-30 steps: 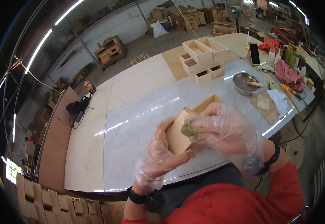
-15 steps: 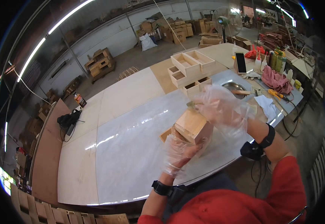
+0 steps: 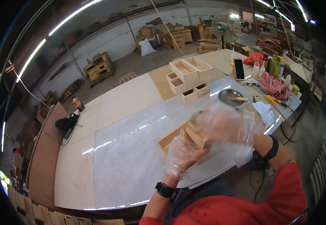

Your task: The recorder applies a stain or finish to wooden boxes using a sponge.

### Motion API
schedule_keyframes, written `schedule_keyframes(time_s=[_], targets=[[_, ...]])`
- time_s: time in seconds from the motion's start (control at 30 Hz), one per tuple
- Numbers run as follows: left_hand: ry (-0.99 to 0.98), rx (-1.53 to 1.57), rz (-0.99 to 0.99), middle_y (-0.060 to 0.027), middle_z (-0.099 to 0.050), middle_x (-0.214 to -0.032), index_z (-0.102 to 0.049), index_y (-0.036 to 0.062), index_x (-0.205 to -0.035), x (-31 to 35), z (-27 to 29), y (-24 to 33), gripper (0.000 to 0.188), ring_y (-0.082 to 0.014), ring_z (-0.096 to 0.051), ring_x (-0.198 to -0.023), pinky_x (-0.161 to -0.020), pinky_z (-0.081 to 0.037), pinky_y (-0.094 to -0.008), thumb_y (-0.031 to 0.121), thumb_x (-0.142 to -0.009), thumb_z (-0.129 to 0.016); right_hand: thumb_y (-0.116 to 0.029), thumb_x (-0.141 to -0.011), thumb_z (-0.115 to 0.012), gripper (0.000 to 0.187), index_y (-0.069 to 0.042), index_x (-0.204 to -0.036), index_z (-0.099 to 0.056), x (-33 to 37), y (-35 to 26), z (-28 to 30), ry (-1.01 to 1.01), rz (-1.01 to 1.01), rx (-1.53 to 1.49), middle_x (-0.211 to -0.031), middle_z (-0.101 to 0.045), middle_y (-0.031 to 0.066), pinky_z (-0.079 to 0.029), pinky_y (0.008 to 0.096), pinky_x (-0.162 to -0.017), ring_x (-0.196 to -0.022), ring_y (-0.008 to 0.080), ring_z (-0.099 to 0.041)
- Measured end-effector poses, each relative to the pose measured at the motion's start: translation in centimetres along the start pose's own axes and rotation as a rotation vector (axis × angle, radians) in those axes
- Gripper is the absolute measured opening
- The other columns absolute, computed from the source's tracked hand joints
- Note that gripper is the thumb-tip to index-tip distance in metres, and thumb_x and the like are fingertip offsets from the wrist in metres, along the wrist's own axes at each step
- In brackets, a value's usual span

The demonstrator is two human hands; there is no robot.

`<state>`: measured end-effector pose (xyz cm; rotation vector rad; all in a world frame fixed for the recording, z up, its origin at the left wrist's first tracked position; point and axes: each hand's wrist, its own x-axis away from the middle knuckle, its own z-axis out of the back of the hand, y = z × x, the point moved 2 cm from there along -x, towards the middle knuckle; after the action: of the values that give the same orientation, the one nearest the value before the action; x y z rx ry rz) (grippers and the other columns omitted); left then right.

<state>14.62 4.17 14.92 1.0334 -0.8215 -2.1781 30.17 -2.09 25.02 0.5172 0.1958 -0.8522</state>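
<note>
My left hand (image 3: pixel 187 153), in a clear plastic glove, is closed round the near side of a small pale wooden box (image 3: pixel 195 137), thumb along its edge. My right hand (image 3: pixel 223 122), gloved likewise and smeared by motion, is at the box's far right side. A small greenish pad (image 3: pixel 196 116) shows at its fingertips; its exact kind is too blurred to tell. Beyond my left hand, an open wooden tray (image 3: pixel 166 141) lies on the table, partly hidden by the box and hand.
Several wooden boxes (image 3: pixel 187 71) stand stacked at the table's far side. A round metal bowl (image 3: pixel 223 98) with a wood strip, a white cloth (image 3: pixel 264 112), a pink cloth (image 3: pixel 273 85), a phone (image 3: pixel 238 69) and bottles are to the right. A bottle (image 3: pixel 78 104) stands far left.
The box has been tilted and turned in my left hand, so a narrower face shows and more of the tray is visible. My right hand has moved down and slightly right.
</note>
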Motion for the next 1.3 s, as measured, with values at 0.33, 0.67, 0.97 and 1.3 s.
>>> schedule_keyframes(time_s=[0.33,0.67,0.97,1.3], targets=[[-0.049,-0.083,-0.072,-0.0227,-0.068,-0.092,-0.051,-0.0087,-0.115,0.2,0.0,1.5,0.070,-0.0362,-0.066,-0.082,-0.072,-0.052,-0.0401,0.033,-0.068,-0.081,-0.018,-0.079,-0.061,0.022,-0.009,-0.098,-0.067,0.5,1.5,-1.4,0.113,0.044,-0.038,-0.091,-0.061,0.0098,-0.048,0.0376,-0.071,-0.084,0.0263,-0.058],[0.067,-0.139,-0.613,-0.0189,-0.068,-0.089,-0.055,-0.0048,-0.111,-0.3,-0.5,-1.1,0.061,-0.0341,-0.066,-0.079,-0.068,-0.052,-0.0420,0.034,-0.070,-0.078,-0.018,-0.075,-0.064,0.024,-0.010,-0.098,-0.063,-0.2,-3.1,-1.6,0.222,0.051,-0.153,-0.077,-0.055,0.0087,-0.047,0.0391,-0.059,-0.070,0.0272,-0.057],[0.074,0.268,-0.007,-0.0191,-0.069,-0.091,-0.055,-0.0027,-0.110,-0.8,-0.2,1.4,0.065,-0.0355,-0.067,-0.083,-0.071,-0.054,-0.0397,0.030,-0.061,-0.082,-0.021,-0.081,-0.063,0.026,-0.005,-0.101,-0.065,6.5,3.2,-2.1,0.129,-0.184,-0.010,-0.101,-0.062,0.0126,-0.050,0.0391,-0.077,-0.092,0.0285,-0.061],[-0.005,0.142,0.006,-0.0193,-0.069,-0.091,-0.053,-0.0031,-0.111,-0.3,0.0,0.8,0.069,-0.0327,-0.069,-0.080,-0.068,-0.054,-0.0382,0.033,-0.061,-0.083,-0.026,-0.096,-0.053,0.033,-0.003,-0.116,-0.065,1.3,4.0,-0.7,-0.043,-0.397,-0.194,-0.118,-0.063,0.0162,-0.044,0.0380,-0.096,-0.102,0.0277,-0.060]])
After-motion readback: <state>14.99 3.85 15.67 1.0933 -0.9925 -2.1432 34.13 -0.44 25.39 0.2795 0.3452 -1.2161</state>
